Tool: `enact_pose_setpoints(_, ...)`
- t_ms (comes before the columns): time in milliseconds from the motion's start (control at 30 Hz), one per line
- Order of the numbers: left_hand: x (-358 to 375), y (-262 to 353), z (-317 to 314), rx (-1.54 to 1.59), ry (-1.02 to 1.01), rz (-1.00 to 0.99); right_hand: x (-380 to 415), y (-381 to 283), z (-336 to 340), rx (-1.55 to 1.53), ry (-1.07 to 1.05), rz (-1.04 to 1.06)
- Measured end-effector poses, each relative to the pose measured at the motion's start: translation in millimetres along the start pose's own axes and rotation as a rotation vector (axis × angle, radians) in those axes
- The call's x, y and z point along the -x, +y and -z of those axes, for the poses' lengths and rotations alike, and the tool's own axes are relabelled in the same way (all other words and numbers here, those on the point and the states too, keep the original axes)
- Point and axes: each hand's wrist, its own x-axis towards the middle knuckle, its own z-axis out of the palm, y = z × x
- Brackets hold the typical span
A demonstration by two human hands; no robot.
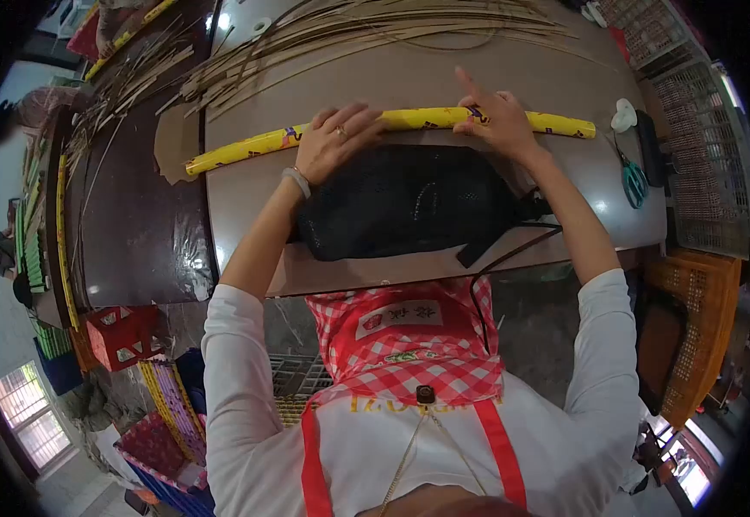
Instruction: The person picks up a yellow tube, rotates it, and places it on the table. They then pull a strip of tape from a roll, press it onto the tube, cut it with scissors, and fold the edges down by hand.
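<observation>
A long yellow tube or roll with a printed pattern [431, 118] lies across the table in the head view. My left hand [336, 145] rests over its left half with fingers stretched out, slightly smeared by motion. On the right half is my right hand [503, 127], its index finger pointing away and its thumb apart from the other fingers. The palms hide parts of the tube, and neither hand visibly wraps round it. Just in front, between my forearms, lies a black mesh bag [409, 202] with a dark strap trailing off the table edge.
Thin tan strips [349, 39] lie along the table's far side near a white tape roll [260, 26]. Teal-handled scissors [634, 183] sit at the right, beside wire baskets [694, 129]. Red crates [125, 336] stand below left. Other people are at the far left.
</observation>
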Motion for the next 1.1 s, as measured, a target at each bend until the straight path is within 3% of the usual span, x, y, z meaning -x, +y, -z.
enact_pose_setpoints(67,-16,2,2,0.339,0.081,0.276,1,-1,1,-0.029,-0.009,-0.018)
enact_pose_setpoints(100,-27,18,0,0.373,0.088,0.304,13,-2,8,-0.019,-0.052,-0.027)
enact_pose_setpoints(267,-36,17,-21,0.405,-0.021,0.146,11,-7,11,-0.04,-0.05,-0.054)
enact_pose_setpoints(400,-32,14,-10,0.33,0.019,0.082,14,-6,7,-0.043,-0.014,-0.013)
enact_pose_setpoints(467,-29,4,9,0.357,-0.074,-0.141,10,-8,11,-0.052,-0.026,-0.041)
enact_pose_setpoints(533,-2,3,11,0.419,-0.111,-0.071,12,-9,9,-0.05,-0.029,-0.041)
enact_pose_setpoints(633,41,-3,35,0.356,-0.077,0.137,11,-8,11,-0.056,-0.034,-0.049)
enact_pose_setpoints(700,68,3,58,0.337,0.197,0.776,11,-12,11,-0.088,-0.047,-0.049)
enact_pose_setpoints(767,91,25,78,0.419,0.311,1.411,9,-15,13,-0.041,-0.04,0.054)
enact_pose_setpoints(800,110,37,78,0.779,0.518,1.66,10,-15,12,-0.057,-0.044,0.072)
enact_pose_setpoints(867,102,59,105,0.982,0.684,1.867,7,-17,16,-0.125,-0.149,-0.095)
enact_pose_setpoints(1033,46,87,147,1.523,1.167,1.788,1,-80,63,-0.021,-0.032,0.044)
enact_pose_setpoints(1100,22,91,142,1.659,1.391,1.762,13,-108,85,0.208,0.047,0.089)
